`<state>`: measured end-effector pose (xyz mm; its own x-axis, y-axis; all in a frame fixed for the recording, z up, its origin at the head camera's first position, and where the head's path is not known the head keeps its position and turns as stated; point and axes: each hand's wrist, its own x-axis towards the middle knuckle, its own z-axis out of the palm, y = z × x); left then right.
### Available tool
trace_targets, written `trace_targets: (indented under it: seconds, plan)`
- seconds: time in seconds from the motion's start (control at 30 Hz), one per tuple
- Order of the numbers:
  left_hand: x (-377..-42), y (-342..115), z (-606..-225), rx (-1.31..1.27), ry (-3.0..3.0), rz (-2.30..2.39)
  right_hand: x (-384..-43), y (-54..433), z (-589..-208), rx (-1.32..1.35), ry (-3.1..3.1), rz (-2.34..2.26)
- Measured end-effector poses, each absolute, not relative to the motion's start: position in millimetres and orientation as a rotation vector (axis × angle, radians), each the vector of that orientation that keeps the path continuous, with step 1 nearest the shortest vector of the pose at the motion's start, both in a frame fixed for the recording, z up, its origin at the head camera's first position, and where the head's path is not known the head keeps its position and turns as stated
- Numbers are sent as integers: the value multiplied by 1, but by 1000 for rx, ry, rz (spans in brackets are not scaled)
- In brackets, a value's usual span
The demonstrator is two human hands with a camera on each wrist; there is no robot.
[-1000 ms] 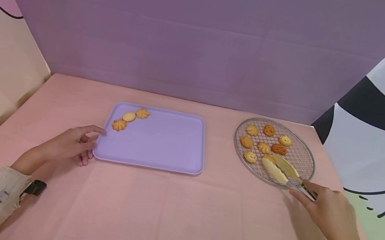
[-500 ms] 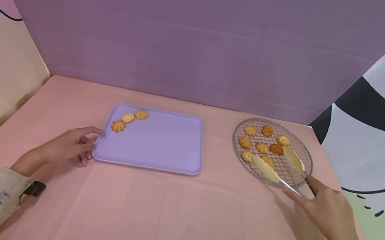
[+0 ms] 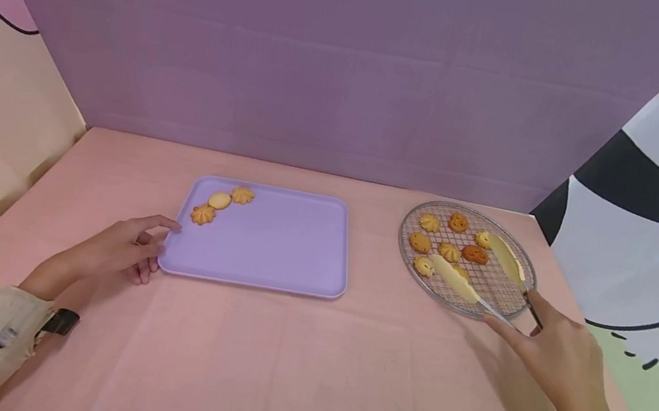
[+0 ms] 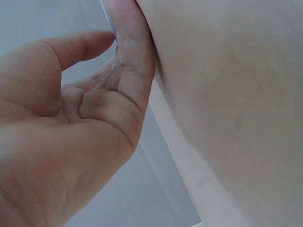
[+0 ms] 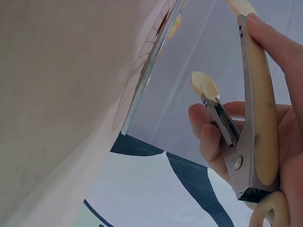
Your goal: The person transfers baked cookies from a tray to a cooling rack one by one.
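My right hand [image 3: 560,364] grips tongs [image 5: 258,104] with pale scalloped tips, their arms spread wide over a round wire rack [image 3: 406,262]. One tip overlaps the front cookie [image 3: 461,271] and ends beside another cookie [image 3: 424,266]; the other tip reaches the pale cookie [image 3: 483,239] at the back right. Nothing sits between the tips in the right wrist view. My left hand [image 3: 108,252] rests by the left edge of a lilac tray [image 3: 273,247], index fingertip right at the rim, thumb held apart from the palm. Two star-shaped cookies [image 3: 203,214] and an oval cookie [image 3: 219,200] lie at the tray's back left.
Several more cookies [image 3: 458,222] lie on the rack. A pink cloth [image 3: 282,360] covers the table, showing between tray and rack. A purple wall [image 3: 348,75] stands behind, with a panda-printed panel [image 3: 644,264] close at the right.
The tongs' arms, close together at the front cookie a second ago, have spread apart, and the front cookie stays on the rack. The far tip has shifted backward slightly. My left hand is unmoved.
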<state>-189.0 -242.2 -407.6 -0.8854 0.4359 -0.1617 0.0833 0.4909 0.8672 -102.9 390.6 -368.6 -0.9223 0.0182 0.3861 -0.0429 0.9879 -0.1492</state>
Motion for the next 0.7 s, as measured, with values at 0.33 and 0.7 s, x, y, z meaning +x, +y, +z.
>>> trace_targets:
  seconds: [0.33, 0.7]
  plan:
    - [-189, -242, -408, 426, 2374, 1361, -104, 389, -370, 69, -2687, 224]
    - [-189, -243, -408, 430, 2372, 1368, -103, 377, -371, 177, -2635, 184]
